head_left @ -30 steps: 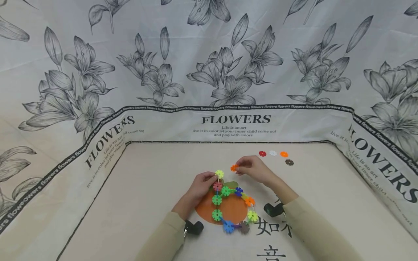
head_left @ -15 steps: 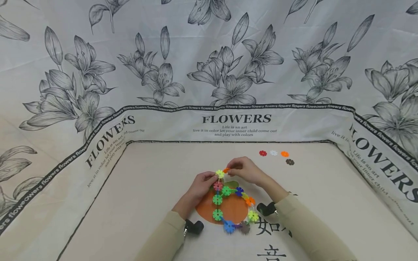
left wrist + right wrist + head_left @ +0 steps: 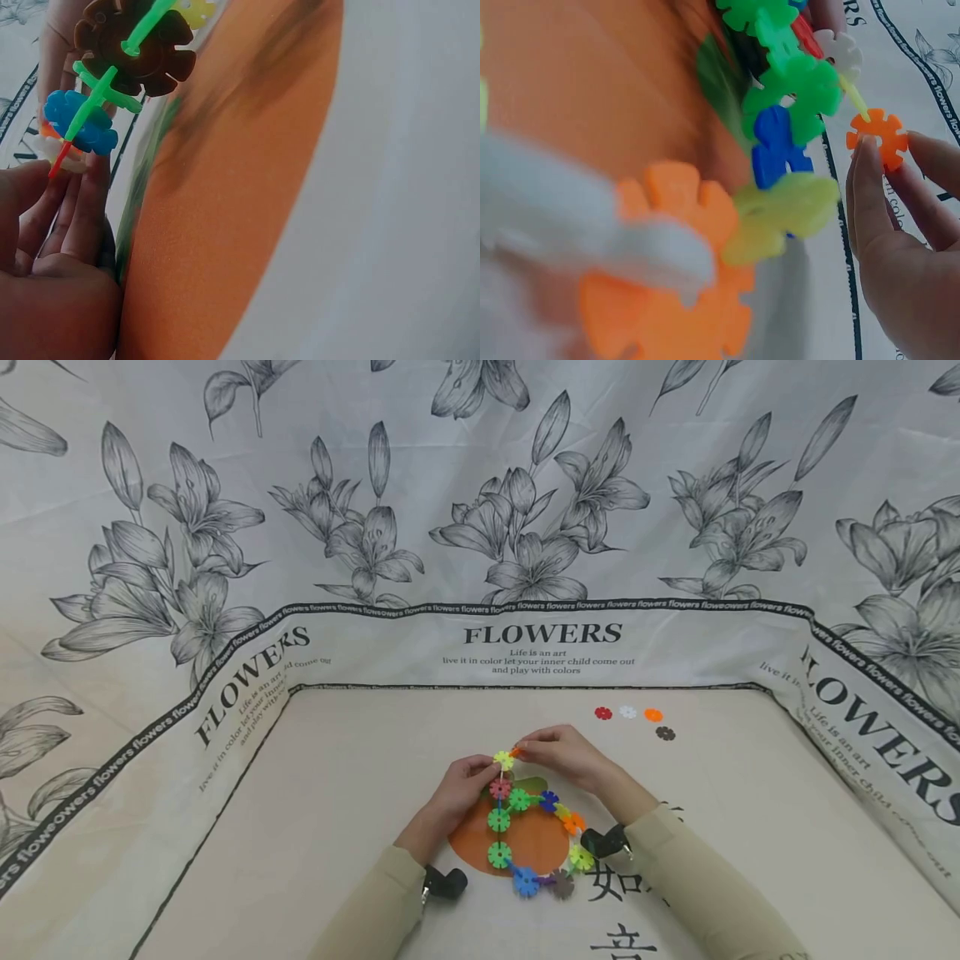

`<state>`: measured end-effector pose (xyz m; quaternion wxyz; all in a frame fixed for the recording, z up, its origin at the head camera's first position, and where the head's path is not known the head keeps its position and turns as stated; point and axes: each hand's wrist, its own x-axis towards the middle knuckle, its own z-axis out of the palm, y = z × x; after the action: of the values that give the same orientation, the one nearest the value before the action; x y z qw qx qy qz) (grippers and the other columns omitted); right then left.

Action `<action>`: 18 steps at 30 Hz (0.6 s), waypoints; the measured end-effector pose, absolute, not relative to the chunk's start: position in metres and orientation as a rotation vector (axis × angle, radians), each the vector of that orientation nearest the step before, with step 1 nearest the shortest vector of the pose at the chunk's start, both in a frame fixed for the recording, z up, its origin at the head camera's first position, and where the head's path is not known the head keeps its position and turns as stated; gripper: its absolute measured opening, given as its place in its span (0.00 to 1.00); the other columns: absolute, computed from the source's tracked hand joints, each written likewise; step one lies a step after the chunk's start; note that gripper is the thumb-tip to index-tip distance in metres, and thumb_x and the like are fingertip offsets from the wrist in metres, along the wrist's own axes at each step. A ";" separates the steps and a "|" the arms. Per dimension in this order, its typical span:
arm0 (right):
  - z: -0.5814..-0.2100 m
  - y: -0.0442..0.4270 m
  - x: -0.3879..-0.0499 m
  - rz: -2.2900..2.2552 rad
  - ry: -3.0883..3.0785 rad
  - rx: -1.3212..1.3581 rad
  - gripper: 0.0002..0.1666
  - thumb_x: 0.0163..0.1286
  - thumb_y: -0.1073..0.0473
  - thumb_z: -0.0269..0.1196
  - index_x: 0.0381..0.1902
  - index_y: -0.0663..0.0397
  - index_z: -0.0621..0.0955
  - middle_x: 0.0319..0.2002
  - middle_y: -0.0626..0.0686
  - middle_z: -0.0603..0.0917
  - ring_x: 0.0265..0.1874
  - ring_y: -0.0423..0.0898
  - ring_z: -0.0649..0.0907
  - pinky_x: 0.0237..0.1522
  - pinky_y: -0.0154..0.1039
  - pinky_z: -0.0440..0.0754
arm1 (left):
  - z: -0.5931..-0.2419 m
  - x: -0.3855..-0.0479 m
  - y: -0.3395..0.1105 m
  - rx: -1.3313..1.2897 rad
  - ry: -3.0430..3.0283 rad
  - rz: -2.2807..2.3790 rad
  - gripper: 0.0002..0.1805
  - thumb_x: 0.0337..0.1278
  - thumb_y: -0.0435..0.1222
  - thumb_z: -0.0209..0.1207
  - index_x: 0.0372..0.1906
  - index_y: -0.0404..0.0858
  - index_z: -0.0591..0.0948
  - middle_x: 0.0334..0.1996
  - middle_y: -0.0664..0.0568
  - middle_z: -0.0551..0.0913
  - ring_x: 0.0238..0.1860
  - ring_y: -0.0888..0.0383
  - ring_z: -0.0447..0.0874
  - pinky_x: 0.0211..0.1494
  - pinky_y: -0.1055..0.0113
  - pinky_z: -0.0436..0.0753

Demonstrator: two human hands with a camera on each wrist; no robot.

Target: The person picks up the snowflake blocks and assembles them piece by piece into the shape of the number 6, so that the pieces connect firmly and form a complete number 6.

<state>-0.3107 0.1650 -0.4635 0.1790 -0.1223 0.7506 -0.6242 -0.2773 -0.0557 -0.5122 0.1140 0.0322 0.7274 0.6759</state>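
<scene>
Interlocking plastic snowflake discs form a colorful loop with a short stem; a green disc (image 3: 498, 820) is on its left side. At the stem's far end is a yellow disc (image 3: 503, 761). My left hand (image 3: 459, 789) holds the stem there with thumb and fingers, near a white disc (image 3: 73, 159) below a blue one (image 3: 82, 124). From the right, my right hand (image 3: 567, 755) pinches an orange disc (image 3: 891, 135) by its edges. It touches the rim of the yellow disc, seen edge-on in the right wrist view; how deep the slots engage, I cannot tell.
Loose red (image 3: 603, 713), white (image 3: 627, 712), orange (image 3: 653, 715) and brown (image 3: 665, 733) discs lie at the back right. The loop is over an orange fruit print (image 3: 468, 839) on the tablecloth. Black wrist cameras (image 3: 446, 882) sit beside both forearms.
My right hand has moved left with the orange disc, bringing it from apart to against the yellow disc. The left hand and the loop have stayed in place.
</scene>
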 end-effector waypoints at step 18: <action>-0.471 0.156 -0.308 -2.009 1.705 0.027 0.25 0.77 0.66 0.59 0.65 0.78 0.72 0.43 0.54 0.89 0.45 0.44 0.89 0.64 0.45 0.76 | -0.510 -0.276 -0.057 0.110 2.090 2.006 0.13 0.75 0.39 0.58 0.51 0.33 0.85 0.43 0.50 0.89 0.45 0.60 0.83 0.56 0.65 0.81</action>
<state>-0.3083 0.1556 -0.4714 0.2506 0.0098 0.6264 -0.7381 -0.2759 -0.0572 -0.5103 0.1210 0.0376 0.7157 0.6869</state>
